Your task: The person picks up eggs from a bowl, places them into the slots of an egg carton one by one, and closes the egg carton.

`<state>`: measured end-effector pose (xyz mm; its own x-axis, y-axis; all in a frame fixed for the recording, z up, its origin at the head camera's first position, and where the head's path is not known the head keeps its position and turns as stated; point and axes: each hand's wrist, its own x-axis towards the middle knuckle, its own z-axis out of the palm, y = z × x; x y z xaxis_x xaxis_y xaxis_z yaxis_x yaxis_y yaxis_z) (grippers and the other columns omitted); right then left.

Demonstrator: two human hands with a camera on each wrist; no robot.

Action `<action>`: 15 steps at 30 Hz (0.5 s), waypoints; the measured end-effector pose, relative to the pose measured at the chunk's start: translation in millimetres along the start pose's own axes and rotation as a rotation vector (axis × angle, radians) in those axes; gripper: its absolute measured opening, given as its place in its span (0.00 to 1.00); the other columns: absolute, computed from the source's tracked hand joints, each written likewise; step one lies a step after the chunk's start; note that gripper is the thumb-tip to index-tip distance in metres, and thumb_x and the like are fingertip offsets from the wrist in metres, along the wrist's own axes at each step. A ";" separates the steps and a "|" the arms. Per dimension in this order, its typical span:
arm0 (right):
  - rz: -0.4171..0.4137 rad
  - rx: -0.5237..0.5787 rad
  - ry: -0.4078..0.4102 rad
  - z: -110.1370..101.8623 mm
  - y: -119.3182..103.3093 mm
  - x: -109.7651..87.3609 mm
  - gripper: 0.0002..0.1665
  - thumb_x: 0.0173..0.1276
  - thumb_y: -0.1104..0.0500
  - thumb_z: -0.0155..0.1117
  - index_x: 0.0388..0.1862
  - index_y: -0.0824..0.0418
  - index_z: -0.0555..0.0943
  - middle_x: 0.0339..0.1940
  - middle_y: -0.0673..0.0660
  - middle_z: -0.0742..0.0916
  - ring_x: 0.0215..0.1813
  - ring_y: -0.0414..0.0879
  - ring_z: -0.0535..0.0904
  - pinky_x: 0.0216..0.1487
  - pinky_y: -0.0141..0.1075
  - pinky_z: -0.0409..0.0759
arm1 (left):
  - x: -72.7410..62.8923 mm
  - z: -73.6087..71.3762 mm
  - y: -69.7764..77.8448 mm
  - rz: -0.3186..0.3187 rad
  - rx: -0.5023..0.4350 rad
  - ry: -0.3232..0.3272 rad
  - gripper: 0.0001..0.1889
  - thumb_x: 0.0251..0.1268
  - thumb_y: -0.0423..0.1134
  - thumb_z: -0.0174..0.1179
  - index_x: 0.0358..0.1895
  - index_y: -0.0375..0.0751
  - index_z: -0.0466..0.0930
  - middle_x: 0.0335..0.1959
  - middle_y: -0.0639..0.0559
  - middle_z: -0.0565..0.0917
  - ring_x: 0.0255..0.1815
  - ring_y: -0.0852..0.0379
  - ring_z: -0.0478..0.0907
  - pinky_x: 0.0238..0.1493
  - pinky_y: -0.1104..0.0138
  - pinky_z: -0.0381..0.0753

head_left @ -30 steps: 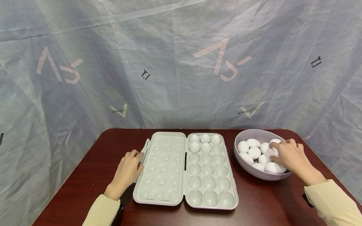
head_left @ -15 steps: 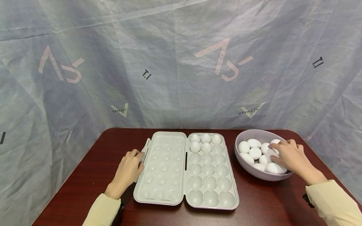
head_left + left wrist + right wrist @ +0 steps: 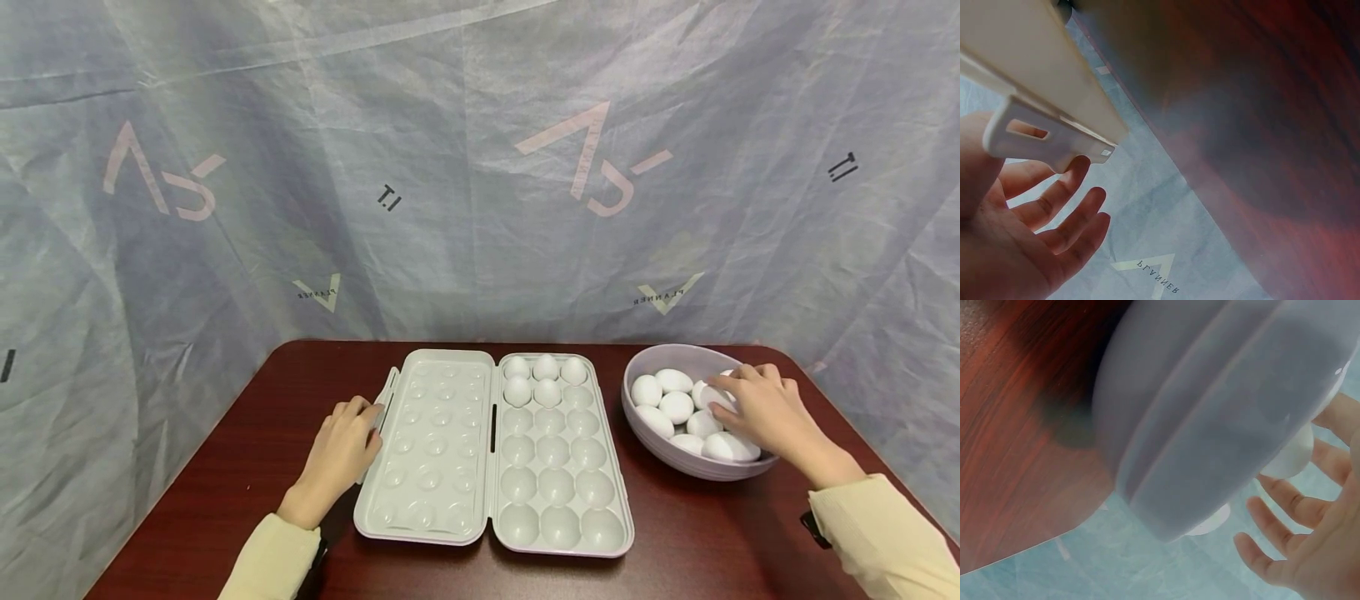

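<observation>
In the head view a white plastic egg box [image 3: 553, 417] lies unfolded on the table, its dimpled lid [image 3: 431, 462] to the left. Eggs [image 3: 546, 392] fill its back row, and two more sit behind the bare cups. My left hand [image 3: 335, 450] is at the lid's outer edge and pinches the latch flap [image 3: 1041, 137], fingertips showing below it in the left wrist view. On the right, my right hand [image 3: 772, 412] reaches into a pale purple bowl [image 3: 637, 367] of white eggs. Its thumb and fingers grip one egg [image 3: 707, 395], partly hidden by the fingers.
The dark red-brown wooden table [image 3: 285, 392] ends at a grey fabric backdrop [image 3: 465, 208] with printed letters. A strip of tabletop lies between the egg box and the bowl.
My right hand has shifted slightly back and left within the bowl, and the egg at its fingertips has moved and turned. The left hand and egg box have held still.
</observation>
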<state>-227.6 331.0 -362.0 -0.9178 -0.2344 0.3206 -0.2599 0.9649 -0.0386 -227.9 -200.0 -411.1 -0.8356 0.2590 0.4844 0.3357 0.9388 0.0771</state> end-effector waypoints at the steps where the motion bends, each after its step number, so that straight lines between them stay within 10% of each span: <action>1: -0.003 0.002 0.005 -0.7 -1.1 0.7 0.22 0.54 0.54 0.65 0.48 0.61 0.79 0.43 0.68 0.79 0.48 0.70 0.66 0.35 0.56 0.63 | 0.1 0.0 -0.1 0.001 0.000 0.000 0.17 0.48 0.31 0.60 0.46 0.35 0.81 0.38 0.44 0.78 0.40 0.43 0.74 0.36 0.56 0.74; 15: -0.071 0.031 0.081 -4.6 -21.4 17.2 0.22 0.48 0.55 0.70 0.40 0.66 0.79 0.42 0.67 0.81 0.45 0.65 0.68 0.36 0.53 0.62 | 1.3 -0.1 -0.2 -0.012 0.004 -0.019 0.18 0.49 0.31 0.60 0.47 0.35 0.80 0.39 0.44 0.77 0.41 0.43 0.74 0.37 0.56 0.74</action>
<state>-236.4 306.9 -351.3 -0.8697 -0.2904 0.3990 -0.3338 0.9417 -0.0421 -229.0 -199.9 -410.5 -0.8477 0.2523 0.4666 0.3240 0.9428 0.0788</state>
